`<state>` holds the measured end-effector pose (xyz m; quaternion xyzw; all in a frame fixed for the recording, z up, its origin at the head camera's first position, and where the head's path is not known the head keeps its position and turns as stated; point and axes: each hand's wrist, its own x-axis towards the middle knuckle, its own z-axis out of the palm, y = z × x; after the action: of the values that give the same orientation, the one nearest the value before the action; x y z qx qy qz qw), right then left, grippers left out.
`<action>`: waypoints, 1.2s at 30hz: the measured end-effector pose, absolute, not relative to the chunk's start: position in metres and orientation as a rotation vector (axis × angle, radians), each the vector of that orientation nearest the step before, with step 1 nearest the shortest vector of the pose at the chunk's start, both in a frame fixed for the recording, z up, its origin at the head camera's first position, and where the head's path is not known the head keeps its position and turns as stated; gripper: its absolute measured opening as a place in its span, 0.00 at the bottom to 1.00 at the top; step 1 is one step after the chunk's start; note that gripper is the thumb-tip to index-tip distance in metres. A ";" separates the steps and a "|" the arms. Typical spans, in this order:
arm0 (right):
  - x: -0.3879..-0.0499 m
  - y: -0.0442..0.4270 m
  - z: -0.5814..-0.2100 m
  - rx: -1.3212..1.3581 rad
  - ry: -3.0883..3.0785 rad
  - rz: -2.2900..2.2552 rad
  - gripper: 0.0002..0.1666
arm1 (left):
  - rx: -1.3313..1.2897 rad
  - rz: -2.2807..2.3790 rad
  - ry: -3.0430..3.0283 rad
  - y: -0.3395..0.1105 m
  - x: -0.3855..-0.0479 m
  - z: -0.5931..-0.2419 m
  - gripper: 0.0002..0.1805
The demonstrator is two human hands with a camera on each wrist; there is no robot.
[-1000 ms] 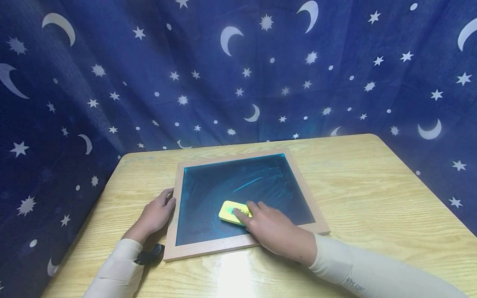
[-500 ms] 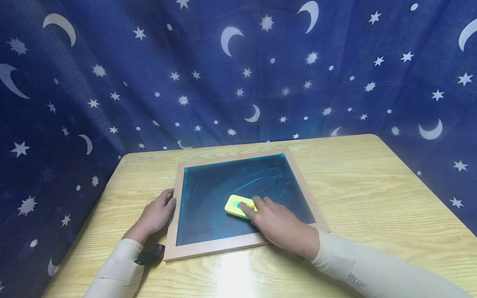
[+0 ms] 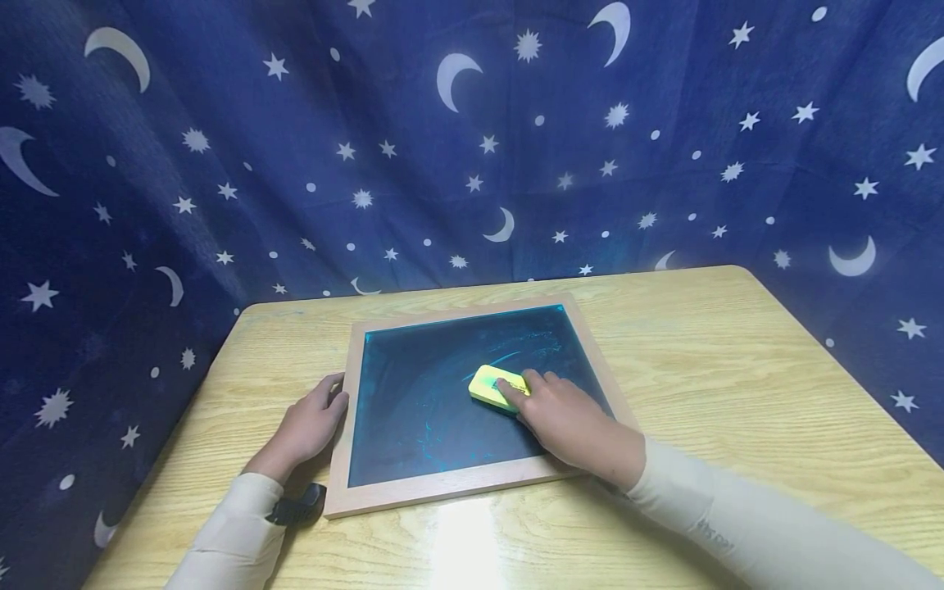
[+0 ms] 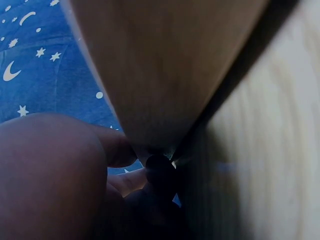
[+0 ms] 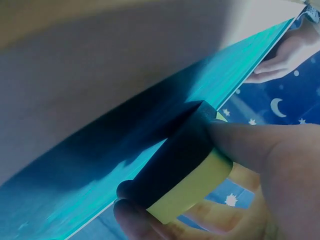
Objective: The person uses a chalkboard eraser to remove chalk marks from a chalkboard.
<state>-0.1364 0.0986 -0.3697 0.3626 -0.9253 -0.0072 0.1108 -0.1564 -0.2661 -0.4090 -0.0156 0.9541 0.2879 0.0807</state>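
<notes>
A small wood-framed chalkboard (image 3: 420, 393) lies on the table, with blue-green chalk smears across its dark surface. My right hand (image 3: 575, 422) grips a yellow chalkboard eraser (image 3: 488, 385) just right of the board's middle. In the right wrist view, thumb and fingers hold the eraser (image 5: 195, 187) by its sides, its dark felt side turned to the board. My left hand (image 3: 306, 426) rests against the board's left edge; the left wrist view shows its fingers (image 4: 120, 147) at the side of the wooden frame (image 4: 155, 75), some of them in deep shadow.
The light wood table (image 3: 737, 393) extends around the board. A dark blue curtain (image 3: 413, 106) with moons and stars hangs behind and at both sides. A black wrist strap (image 3: 298, 506) sits on the left sleeve, close to the board's lower left corner.
My right hand has slid the eraser up and to the right across the board, over part of the chalk streak. The left hand and the board have stayed where they were.
</notes>
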 end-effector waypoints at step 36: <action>-0.170 0.144 -0.368 0.830 -2.777 0.046 0.27 | -0.063 0.875 2.837 -0.266 -0.157 -0.410 0.31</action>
<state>-0.1696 0.1441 -0.3679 0.2843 -0.9509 0.0158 0.1210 -0.1573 -0.2664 -0.4099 -0.0211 0.9518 0.2936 0.0860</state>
